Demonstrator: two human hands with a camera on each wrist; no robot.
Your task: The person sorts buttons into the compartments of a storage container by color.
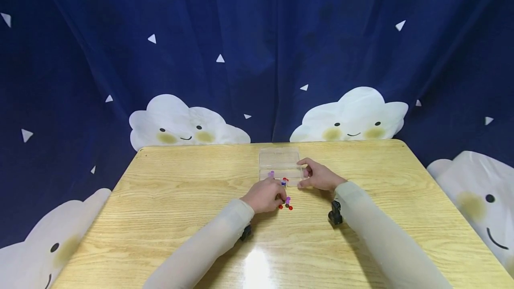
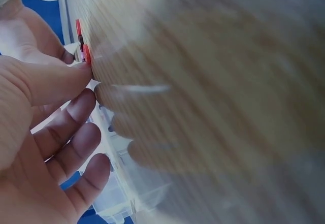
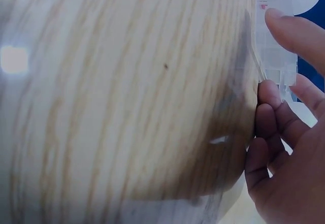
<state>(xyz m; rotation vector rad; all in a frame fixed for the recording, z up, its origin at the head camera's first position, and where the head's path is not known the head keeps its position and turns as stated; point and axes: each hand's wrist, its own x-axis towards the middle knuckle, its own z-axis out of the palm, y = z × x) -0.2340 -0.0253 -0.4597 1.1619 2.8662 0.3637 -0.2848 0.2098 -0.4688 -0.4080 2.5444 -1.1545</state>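
Note:
A clear plastic box [image 1: 281, 174] with its lid raised lies toward the back of the table. My right hand [image 1: 319, 176] holds it at its right end, thumb on the near side and fingers on the far side. Inside the box are a purple piece [image 1: 271, 174] and red pieces [image 3: 262, 0]. My left hand [image 1: 265, 194] reaches in front of the box, thumb and forefinger at a cluster of small red, black and purple pieces [image 1: 288, 204]. A red piece [image 2: 87, 54] shows right at the thumb tip; I cannot tell whether it is pinched.
The light wooden table [image 1: 180, 182] runs back to a dark blue curtain [image 1: 249, 35] with white cloud figures. A blue piece [image 1: 283, 183] is at the box's front edge. Each wrist carries a black camera mount [image 1: 335, 213].

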